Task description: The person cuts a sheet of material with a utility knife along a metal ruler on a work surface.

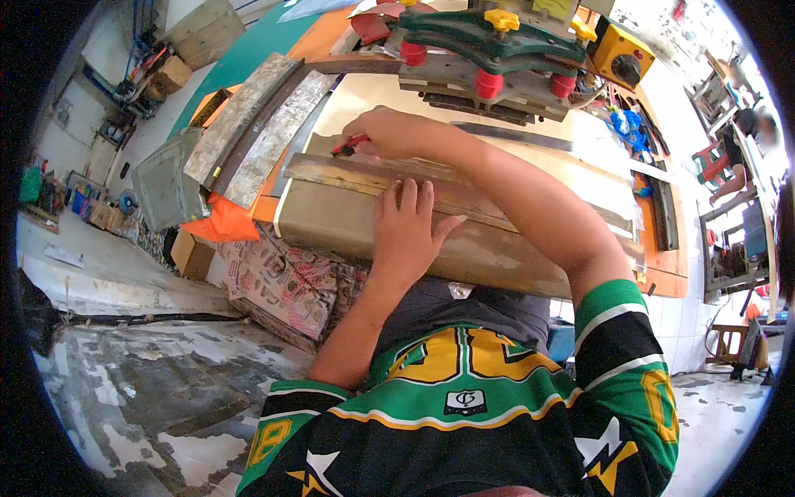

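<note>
My right hand (389,135) is closed around a small red utility knife (349,146), its dark tip pointing down and left near the upper edge of a long worn wooden bar (331,172). The bar lies across a brown sheet (323,215) that hangs over the table's near edge. My left hand (406,219) presses flat on the bar with fingers spread and thumb out to the right; nothing is in it. My right forearm crosses over the bar and hides part of it.
A green press (497,41) with red and yellow knobs stands at the back, a yellow control box (621,54) beside it. Metal-faced slabs (281,137) lie on the left. Printed sacks (281,282) sit below the table. Another person (733,157) sits far right.
</note>
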Demonstrator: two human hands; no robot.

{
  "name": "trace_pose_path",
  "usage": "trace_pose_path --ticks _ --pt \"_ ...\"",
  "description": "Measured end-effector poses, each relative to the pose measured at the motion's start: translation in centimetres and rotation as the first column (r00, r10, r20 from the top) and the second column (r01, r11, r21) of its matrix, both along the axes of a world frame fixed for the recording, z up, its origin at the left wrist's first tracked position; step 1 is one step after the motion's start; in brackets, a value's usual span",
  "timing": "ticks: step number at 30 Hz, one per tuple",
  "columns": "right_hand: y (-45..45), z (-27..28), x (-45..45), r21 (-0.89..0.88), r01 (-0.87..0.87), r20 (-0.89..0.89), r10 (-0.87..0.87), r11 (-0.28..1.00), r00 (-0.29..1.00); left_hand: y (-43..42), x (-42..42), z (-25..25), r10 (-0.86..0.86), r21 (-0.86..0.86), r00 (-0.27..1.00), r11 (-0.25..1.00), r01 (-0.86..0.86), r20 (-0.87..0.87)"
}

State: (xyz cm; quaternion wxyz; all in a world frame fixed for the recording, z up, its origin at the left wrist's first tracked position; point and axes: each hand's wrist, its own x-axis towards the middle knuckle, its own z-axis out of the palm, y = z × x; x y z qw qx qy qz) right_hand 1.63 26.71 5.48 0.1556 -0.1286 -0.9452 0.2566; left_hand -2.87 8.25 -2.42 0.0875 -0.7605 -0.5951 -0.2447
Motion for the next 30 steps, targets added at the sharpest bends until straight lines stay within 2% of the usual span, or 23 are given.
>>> trace_pose_path --ticks 6,10,12,14,15,17,19,21,25,30 --pt "-1.4 1.7 5.3 -0.020 0.042 0.112 -0.039 0.999 0.993 0.1 -0.2 0.2 0.003 -0.043 1.000 0.999 -0.003 0.010" --pt "-2.4 2.4 9.3 0.026 0.027 0.108 -0.030 0.999 0.994 0.0 -0.3 0.7 -0.009 -0.080 0.999 0.997 0.013 0.053" --pt "-3.1 3.2 11.2 -0.012 0.104 0.216 -0.099 0.995 0.971 0.1 -0.4 0.6 -0.016 -0.078 0.998 0.997 0.021 0.060" --pt "-4.0 3.8 13.3 -0.059 0.128 0.208 -0.114 0.990 0.972 0.3 -0.4 0.0 -0.023 0.073 1.000 0.997 0.022 0.015" --pt "-4.4 4.1 14.3 -0.106 0.148 0.201 -0.124 0.983 0.972 0.3 -0.4 0.1 -0.028 0.073 1.000 0.997 0.027 0.015" --pt "-4.9 4.4 16.1 -0.076 0.152 0.236 -0.130 0.986 0.963 0.1 -0.3 0.5 -0.003 -0.059 0.999 0.998 0.006 0.052" --pt "-5.8 5.3 17.6 -0.046 0.159 0.274 -0.141 0.986 0.951 0.1 -0.2 0.7 -0.005 -0.057 0.999 0.998 0.007 0.038" --pt "-7.1 6.5 18.8 -0.034 0.282 0.416 -0.243 0.959 0.876 0.1 -0.1 0.8 -0.005 -0.054 1.000 0.999 0.007 0.025" --pt "-8.2 6.6 21.9 -0.100 0.339 0.418 -0.270 0.935 0.868 0.2 -0.2 0.5 -0.004 -0.054 0.999 0.999 0.006 0.039" --pt "-9.7 6.9 25.5 0.046 0.364 0.401 -0.351 0.930 0.846 0.2 -0.1 0.4 0.000 -0.023 1.000 1.000 0.000 0.003"
